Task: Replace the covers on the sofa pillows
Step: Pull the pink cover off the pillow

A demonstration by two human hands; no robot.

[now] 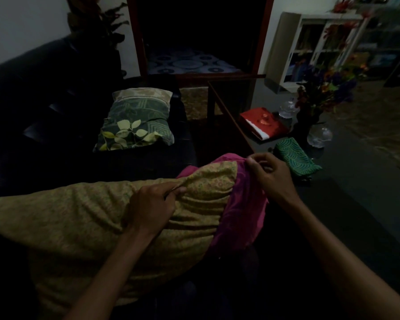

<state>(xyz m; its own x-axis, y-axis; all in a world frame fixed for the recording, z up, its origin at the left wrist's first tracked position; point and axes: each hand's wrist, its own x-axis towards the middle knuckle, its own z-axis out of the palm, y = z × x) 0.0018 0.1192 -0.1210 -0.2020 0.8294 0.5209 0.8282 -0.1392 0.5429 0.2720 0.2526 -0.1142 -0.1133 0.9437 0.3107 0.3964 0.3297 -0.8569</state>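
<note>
A large pillow in a yellow-green patterned cover (pixel 74 218) lies across my lap. At its right end a pink cover (pixel 240 204) wraps the pillow's corner. My left hand (pixel 153 206) pinches a fold of the yellow-green cover near the pillow's top edge. My right hand (pixel 269 174) pinches the upper edge of the pink cover. A second pillow in a dark green leaf-print cover (pixel 136 120) lies on the black sofa (pixel 32 107) further away.
A dark glass coffee table (pixel 333 192) stands to the right, bearing a folded green cloth (pixel 295 159), a red folded cloth (pixel 264 123), glass jars (pixel 319 135) and a vase of flowers (pixel 326 88). A white shelf (pixel 310 47) stands at the back right.
</note>
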